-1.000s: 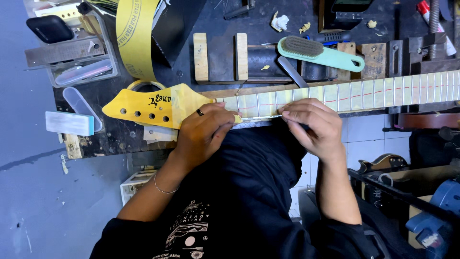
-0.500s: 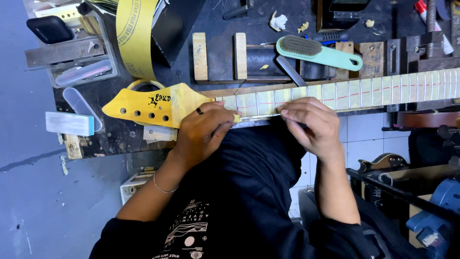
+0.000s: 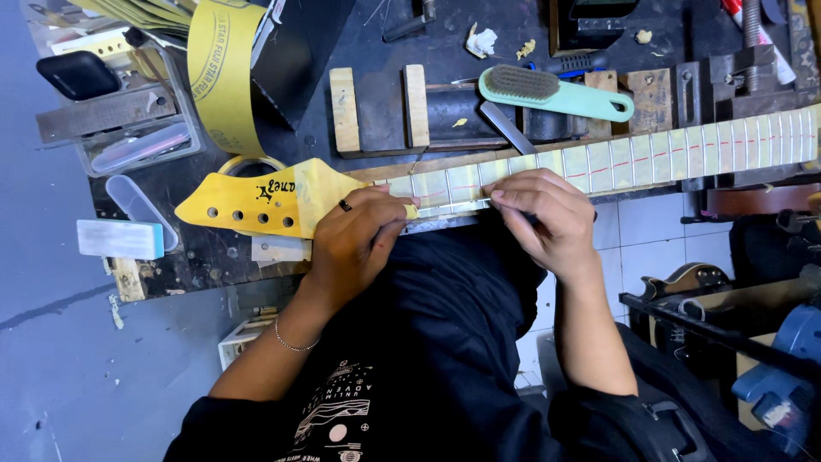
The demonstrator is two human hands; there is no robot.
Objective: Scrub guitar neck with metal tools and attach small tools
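Black cloth comes first: the person's dark shirt (image 3: 445, 342) fills the near side, with both forearms reaching out from it to the edge of the worktop (image 3: 445, 34).

The left hand (image 3: 359, 235) (a ring on one finger, a thin bracelet at the wrist) lies curled over the guitar neck (image 3: 641, 158) just where the yellow headstock (image 3: 256, 201) begins, fingertips pressed down on the first frets. The right hand (image 3: 547, 218) sits just beside it along the neck, thumb and forefinger closed in a pinch on the end of a thin pale strip (image 3: 449, 205) that runs along the neck's near edge between the two hands. What the strip is made of I cannot tell.

Against the pictures from the second before, almost nothing has shifted: the neck lies in the same place across the front of the worktop, its fingerboard masked in pale tape with a red line drawn down it, and both hands keep their spots, the right one's fingers only slightly reset. To my eye that means slow, careful work at this one stretch near the headstock, not a move along the neck.

Further back are two wooden blocks (image 3: 344, 109), a green-handled brush (image 3: 547, 90), and to the left a hanging band of yellow sandpaper (image 3: 224, 77) beside a clear plastic tray (image 3: 145, 145).
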